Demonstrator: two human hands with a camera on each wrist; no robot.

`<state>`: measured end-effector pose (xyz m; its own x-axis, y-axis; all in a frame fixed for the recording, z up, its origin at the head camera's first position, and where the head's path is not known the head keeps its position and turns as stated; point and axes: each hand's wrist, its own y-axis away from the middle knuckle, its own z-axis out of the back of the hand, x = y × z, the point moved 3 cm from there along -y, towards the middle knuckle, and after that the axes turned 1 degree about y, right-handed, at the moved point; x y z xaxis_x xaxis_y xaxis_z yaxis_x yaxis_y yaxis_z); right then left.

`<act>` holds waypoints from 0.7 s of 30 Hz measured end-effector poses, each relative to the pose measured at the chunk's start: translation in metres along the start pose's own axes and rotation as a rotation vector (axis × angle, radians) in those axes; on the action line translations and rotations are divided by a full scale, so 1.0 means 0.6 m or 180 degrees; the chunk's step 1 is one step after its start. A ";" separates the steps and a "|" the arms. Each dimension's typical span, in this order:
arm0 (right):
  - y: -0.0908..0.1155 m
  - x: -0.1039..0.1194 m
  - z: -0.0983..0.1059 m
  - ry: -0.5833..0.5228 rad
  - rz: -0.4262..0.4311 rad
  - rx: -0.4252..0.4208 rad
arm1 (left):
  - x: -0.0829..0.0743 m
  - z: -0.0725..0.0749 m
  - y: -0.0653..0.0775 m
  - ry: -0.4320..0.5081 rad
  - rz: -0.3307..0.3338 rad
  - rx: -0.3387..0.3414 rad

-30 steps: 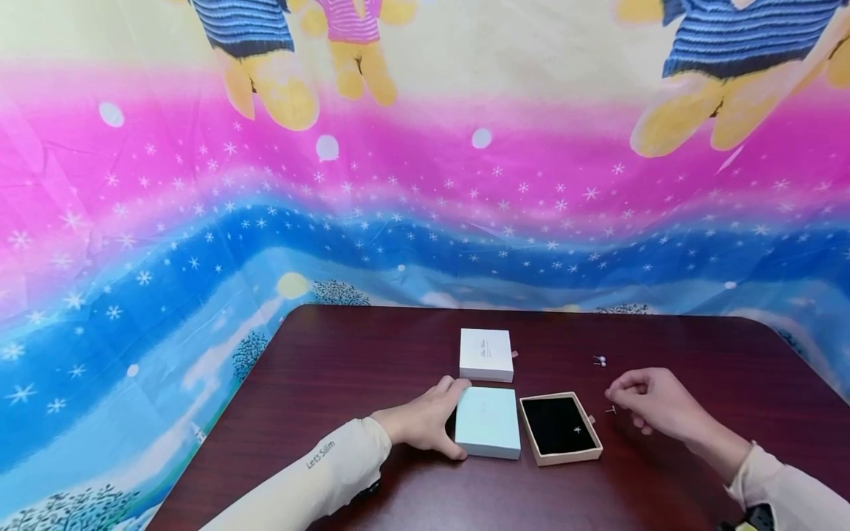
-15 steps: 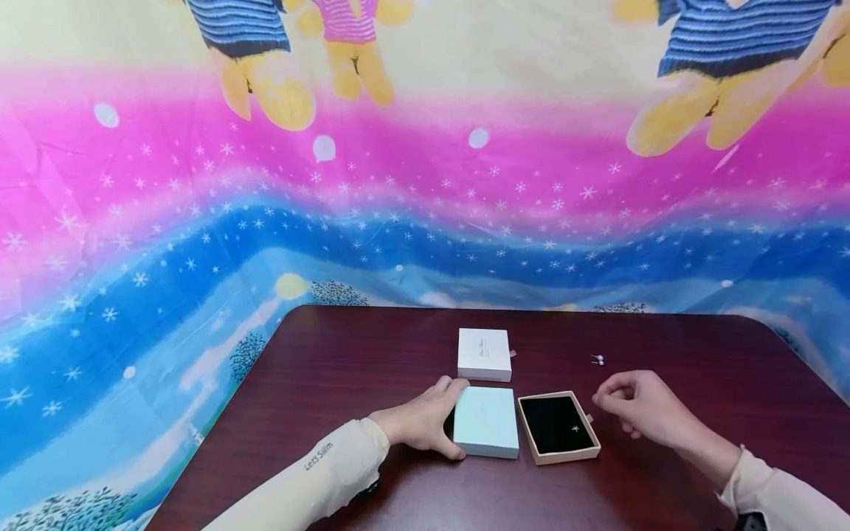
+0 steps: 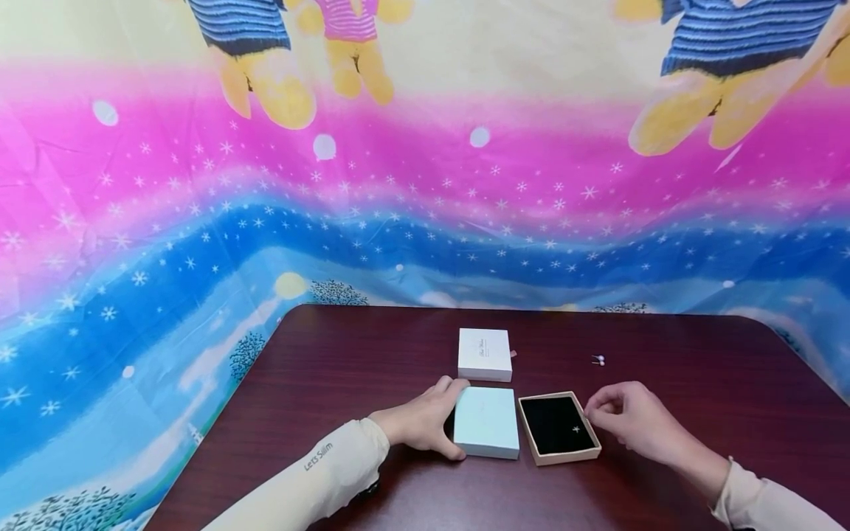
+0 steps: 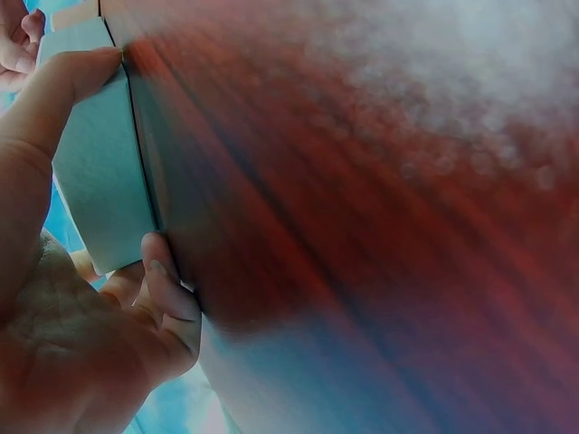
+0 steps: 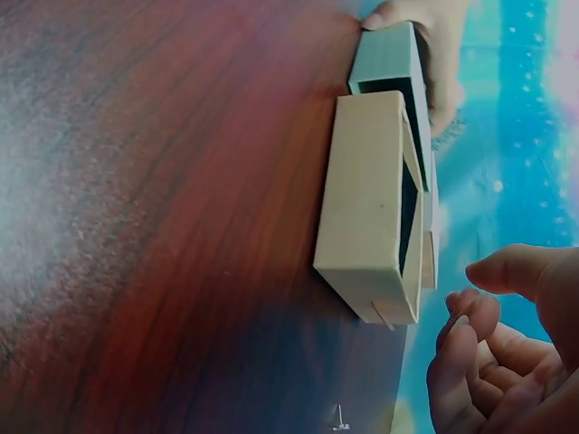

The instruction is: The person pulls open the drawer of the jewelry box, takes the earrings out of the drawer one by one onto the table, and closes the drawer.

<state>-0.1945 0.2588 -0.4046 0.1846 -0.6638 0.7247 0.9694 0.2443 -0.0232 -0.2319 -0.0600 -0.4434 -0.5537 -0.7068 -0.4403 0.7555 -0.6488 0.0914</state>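
Note:
My left hand [image 3: 421,423] grips the mint-green box [image 3: 486,422] by its left side, thumb at the near end and fingers at the far end. In the right wrist view this box shows a dark, hollow end. Beside it lies a shallow tan jewelry tray [image 3: 569,459] with a black lining, bearing one small star-like earring [image 3: 575,429]. My right hand [image 3: 631,419] hovers at the tray's right edge, thumb and fingertips close together. I cannot tell whether something tiny is between them. A stud earring [image 5: 340,419] lies on the table past the tray's pull tab, hidden in the head view.
A white box [image 3: 483,355] with lettering and a small ribbon tab sits behind the mint-green one. Two pearl earrings [image 3: 600,361] lie at the back right of the dark red table [image 3: 345,354]. A printed cloth [image 3: 412,162] hangs behind the table.
My right hand has moved left, from beside the stud on the table to the tray's right edge, covering the stud in the head view. My left hand has kept its grip and place.

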 end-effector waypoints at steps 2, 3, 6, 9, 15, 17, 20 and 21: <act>0.000 0.001 -0.004 0.0128 0.0084 -0.0041 | 0.000 0.000 0.000 -0.0008 0.0000 -0.0005; 0.000 0.002 -0.006 0.0198 0.0105 -0.0061 | 0.000 0.000 0.000 -0.0016 0.0005 -0.0003; 0.002 0.004 -0.012 0.0415 0.0138 -0.0128 | 0.000 0.000 -0.001 -0.0026 0.0024 -0.0007; 0.004 0.006 -0.017 0.0595 0.0137 -0.0176 | 0.000 0.001 0.000 -0.0030 0.0042 -0.0003; 0.005 0.009 -0.024 0.0853 0.0062 -0.0215 | -0.002 0.003 0.001 -0.0009 0.0045 0.0014; 0.006 0.010 -0.025 0.0882 0.0090 -0.0186 | -0.002 0.003 0.002 -0.0014 0.0039 0.0013; 0.007 0.012 -0.028 0.0933 0.0151 -0.0134 | -0.002 0.003 0.002 -0.0012 0.0032 0.0011; 0.008 0.013 -0.028 0.0950 0.0171 -0.0116 | -0.002 0.003 0.002 -0.0012 0.0031 0.0010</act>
<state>-0.1860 0.2430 -0.4106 0.2699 -0.8303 0.4876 0.9611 0.2628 -0.0846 -0.2309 -0.0601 -0.4410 -0.5477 -0.7141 -0.4359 0.7597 -0.6428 0.0983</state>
